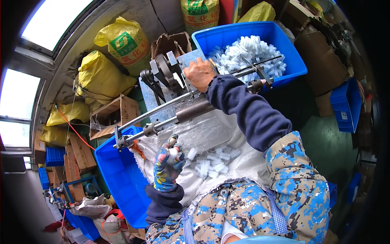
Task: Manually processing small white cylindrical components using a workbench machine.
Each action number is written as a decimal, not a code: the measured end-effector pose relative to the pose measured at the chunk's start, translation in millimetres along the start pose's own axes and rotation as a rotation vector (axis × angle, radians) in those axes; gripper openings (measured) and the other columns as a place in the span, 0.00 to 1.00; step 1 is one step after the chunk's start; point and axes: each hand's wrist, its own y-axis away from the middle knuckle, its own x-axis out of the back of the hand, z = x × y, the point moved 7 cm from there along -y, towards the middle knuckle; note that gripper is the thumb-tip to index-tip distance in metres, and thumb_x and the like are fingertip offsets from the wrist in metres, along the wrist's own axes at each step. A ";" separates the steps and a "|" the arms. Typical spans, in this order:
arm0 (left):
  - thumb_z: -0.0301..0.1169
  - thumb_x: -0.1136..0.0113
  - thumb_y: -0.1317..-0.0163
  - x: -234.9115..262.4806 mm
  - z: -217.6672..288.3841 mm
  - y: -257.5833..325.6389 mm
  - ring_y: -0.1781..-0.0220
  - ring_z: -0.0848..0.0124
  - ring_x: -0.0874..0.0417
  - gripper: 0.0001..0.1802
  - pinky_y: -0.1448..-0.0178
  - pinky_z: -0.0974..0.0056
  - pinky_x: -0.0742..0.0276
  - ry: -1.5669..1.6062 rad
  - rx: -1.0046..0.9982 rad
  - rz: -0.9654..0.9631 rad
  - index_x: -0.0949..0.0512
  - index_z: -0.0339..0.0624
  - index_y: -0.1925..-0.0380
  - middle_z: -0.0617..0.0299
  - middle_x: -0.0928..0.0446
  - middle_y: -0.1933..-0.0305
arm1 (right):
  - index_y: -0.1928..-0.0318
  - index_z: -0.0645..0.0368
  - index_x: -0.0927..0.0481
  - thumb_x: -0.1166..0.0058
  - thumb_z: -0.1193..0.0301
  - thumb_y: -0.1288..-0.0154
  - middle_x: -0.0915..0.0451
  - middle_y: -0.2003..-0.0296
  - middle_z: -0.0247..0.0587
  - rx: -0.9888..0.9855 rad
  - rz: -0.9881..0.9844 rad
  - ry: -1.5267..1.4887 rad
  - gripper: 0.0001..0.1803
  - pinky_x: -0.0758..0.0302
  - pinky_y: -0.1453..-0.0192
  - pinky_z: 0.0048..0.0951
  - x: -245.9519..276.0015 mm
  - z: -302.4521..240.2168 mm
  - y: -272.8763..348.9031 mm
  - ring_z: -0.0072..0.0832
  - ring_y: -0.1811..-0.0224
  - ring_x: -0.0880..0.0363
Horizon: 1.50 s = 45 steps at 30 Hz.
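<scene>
My left hand (165, 171), in a blue flowered glove with bare or taped fingertips, is raised over my lap. Its fingers close round a small whitish plastic piece (174, 153). My right hand (200, 75) is bare and reaches across to the metal bench machine (152, 97). Its fingers curl down at the plate beside the black wheel (164, 71); what they hold, if anything, is hidden. On the white woven sheet (211, 126) over my lap lies a loose heap of clear ribbed plastic pieces (213, 163).
A blue bin (298, 67) heaped with similar pieces stands behind the machine, to the right. Another blue bin (118, 175) is at my left. Steel rods (162, 122) run across in front of me. Yellow sacks (130, 46) and cardboard boxes (118, 114) crowd the far left.
</scene>
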 end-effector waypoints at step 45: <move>0.28 0.48 0.40 -36.4 31.1 7.7 0.83 0.82 0.33 0.17 0.84 0.78 0.39 -0.022 -0.153 -0.238 0.36 0.38 0.51 0.61 0.29 0.69 | 0.62 0.53 0.19 0.54 0.72 0.44 0.32 0.50 0.43 -0.146 -0.217 -0.034 0.11 0.53 0.40 0.58 4.2 54.4 10.2 0.40 0.41 0.42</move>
